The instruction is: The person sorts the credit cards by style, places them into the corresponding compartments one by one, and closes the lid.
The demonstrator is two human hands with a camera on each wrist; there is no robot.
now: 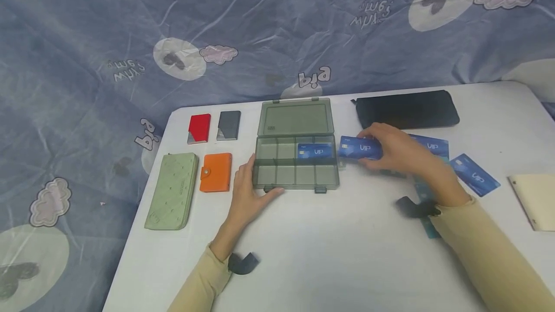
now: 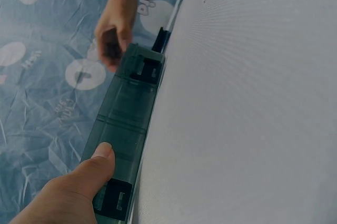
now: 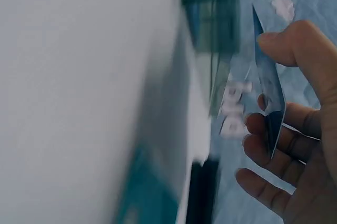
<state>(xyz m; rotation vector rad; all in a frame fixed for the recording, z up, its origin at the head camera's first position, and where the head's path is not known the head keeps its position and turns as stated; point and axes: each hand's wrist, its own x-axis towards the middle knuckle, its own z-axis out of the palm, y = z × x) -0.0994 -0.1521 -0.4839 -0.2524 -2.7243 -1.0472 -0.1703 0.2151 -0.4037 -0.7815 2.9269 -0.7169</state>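
A green, see-through plastic organizer box (image 1: 286, 175) lies with its lid (image 1: 297, 117) raised at the back. My left hand (image 1: 247, 199) holds its front left corner, fingers along the left side. In the left wrist view the thumb (image 2: 100, 163) lies on the front wall; the other fingers are hidden. One blue VIP card (image 1: 315, 151) sits in the back right compartments. Just right of the box, my right hand (image 1: 396, 150) pinches another blue VIP card (image 1: 357, 148) between thumb and fingers. The right wrist view shows this card edge-on.
More blue cards (image 1: 474, 175) lie right, some under the right arm. A black pouch (image 1: 407, 110) is behind them, a cream notebook (image 1: 535, 201) far right. Leftward are red (image 1: 199, 128) and grey card cases (image 1: 228, 125), an orange card holder (image 1: 216, 172) and a green wallet (image 1: 172, 191).
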